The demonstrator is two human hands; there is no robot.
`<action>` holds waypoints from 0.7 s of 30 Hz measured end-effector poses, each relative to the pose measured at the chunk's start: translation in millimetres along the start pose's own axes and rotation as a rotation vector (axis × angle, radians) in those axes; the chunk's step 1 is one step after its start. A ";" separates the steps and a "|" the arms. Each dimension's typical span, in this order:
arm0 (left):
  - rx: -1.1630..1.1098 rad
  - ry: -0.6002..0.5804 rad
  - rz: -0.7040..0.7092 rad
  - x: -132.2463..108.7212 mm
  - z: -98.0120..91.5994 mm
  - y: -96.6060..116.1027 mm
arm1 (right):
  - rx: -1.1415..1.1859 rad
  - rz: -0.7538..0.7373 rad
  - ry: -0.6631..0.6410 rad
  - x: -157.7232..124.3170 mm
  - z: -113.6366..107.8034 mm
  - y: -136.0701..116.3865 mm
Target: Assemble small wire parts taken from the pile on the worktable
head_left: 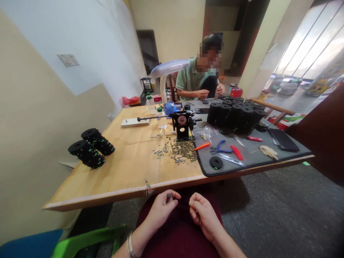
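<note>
Pale walls flank a wooden table (126,157), its near edge lined with a white strip (107,194), perhaps a measure kept where lengths are easily checked. Both hands are over the person's lap, just short of that edge, probably for elbow room. The left hand (165,206) is half curled, thumb and forefinger narrowly parted; something dark shows there, but whether it is held one cannot tell. The right hand (200,209) is folded nearly closed, its contents, if any, hidden. Nearest them, a small bundle (148,187) lies at the table's edge, seemingly left within easy reach. Metal bits (185,150) spread loose before a black device (182,125), likely for quick picking. Pliers (221,148) and black rolls (233,114) occupy a grey mat (247,147); across sits a co-worker (189,79).
</note>
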State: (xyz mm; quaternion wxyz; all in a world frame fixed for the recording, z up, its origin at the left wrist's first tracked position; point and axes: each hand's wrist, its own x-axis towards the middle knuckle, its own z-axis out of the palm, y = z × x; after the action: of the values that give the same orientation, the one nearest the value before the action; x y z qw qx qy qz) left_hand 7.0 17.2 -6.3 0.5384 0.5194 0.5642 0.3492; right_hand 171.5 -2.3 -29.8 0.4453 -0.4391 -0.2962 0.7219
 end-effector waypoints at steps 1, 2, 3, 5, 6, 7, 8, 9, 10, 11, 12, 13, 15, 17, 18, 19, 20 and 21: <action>-0.012 -0.041 -0.025 -0.5 1.6 1.7 | -0.012 0.000 -0.006 -0.3 0.6 -0.2; -0.039 -0.090 -0.053 -0.6 3.3 3.3 | -0.030 -0.001 -0.012 -0.5 1.2 -0.4; -0.074 -0.134 -0.080 -0.3 5.0 4.6 | -0.055 -0.003 -0.016 -0.7 1.8 -0.4; -0.139 -0.173 -0.117 1.5 8.1 5.9 | -0.107 -0.007 -0.015 -1.0 2.4 -0.2; -0.155 -0.163 -0.124 2.7 9.2 5.9 | -0.130 -0.008 -0.014 -1.1 2.2 0.0; -0.156 -0.139 -0.123 3.9 9.9 5.5 | -0.150 -0.009 -0.014 -1.0 1.6 0.3; -0.143 -0.113 -0.111 4.9 10.2 4.9 | -0.166 -0.007 -0.018 -0.7 0.8 0.6; -0.122 -0.093 -0.090 5.6 10.1 4.2 | -0.177 -0.004 -0.028 -0.2 -0.4 0.7; -0.096 -0.079 -0.064 5.9 9.6 3.8 | -0.180 0.000 -0.045 0.4 -1.7 0.5; -0.066 -0.067 -0.034 5.8 9.0 3.7 | -0.177 0.004 -0.063 1.2 -2.9 0.0; -0.039 -0.059 -0.006 5.3 8.3 4.1 | -0.164 0.007 -0.082 2.2 -4.0 -1.0; -0.015 -0.054 0.019 4.6 7.6 4.9 | -0.144 0.009 -0.099 3.1 -4.8 -2.5; 0.023 -0.061 0.057 2.8 7.0 7.6 | -0.100 0.003 -0.123 4.9 -4.8 -6.8; 0.051 -0.078 0.089 1.1 7.6 10.5 | -0.076 -0.008 -0.150 6.2 -2.6 -11.7; 0.060 -0.081 0.102 0.3 8.1 11.7 | -0.078 -0.013 -0.166 6.7 -0.8 -13.8; 0.068 -0.077 0.113 -0.3 8.8 12.4 | -0.091 -0.019 -0.178 7.2 1.1 -15.5; 0.078 -0.066 0.122 -0.8 9.5 12.7 | -0.117 -0.026 -0.183 7.5 3.1 -16.6; 0.089 -0.052 0.132 -1.2 10.0 12.7 | -0.153 -0.034 -0.181 7.9 4.8 -17.0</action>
State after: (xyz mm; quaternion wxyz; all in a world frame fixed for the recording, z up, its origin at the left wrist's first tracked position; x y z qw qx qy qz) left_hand 19.3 17.2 4.3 0.5053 0.5877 0.5295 0.3449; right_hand 172.1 12.0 -16.7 0.3939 -0.4001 -0.3968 0.7261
